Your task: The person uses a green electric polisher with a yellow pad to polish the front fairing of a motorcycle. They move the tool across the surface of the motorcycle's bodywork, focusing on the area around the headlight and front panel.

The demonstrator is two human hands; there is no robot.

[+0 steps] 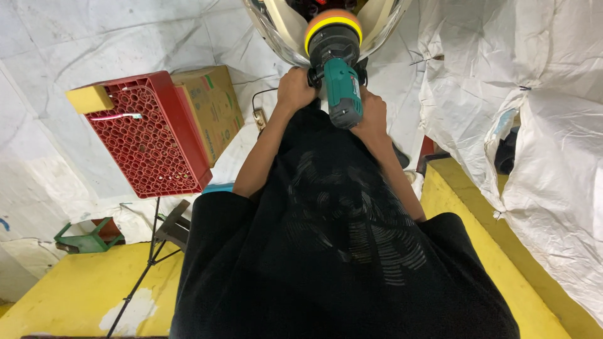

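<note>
Both hands' fingers clenched on the green polisher (342,88), left hand (295,90), right hand (372,116); cream panel (279,28) cropped above.

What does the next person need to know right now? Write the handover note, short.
Left hand: gripping the side handle of the green polisher.
Right hand: wrapped around the polisher's body.
Polisher: held up in front of the chest, its orange and yellow pad pressed against the shiny curved panel.
Nearby: red crate with a yellow sponge on its corner, cardboard box behind it.
Done: cannot tell how much of the panel is polished.
Left: cannot be judged from this view.
</note>
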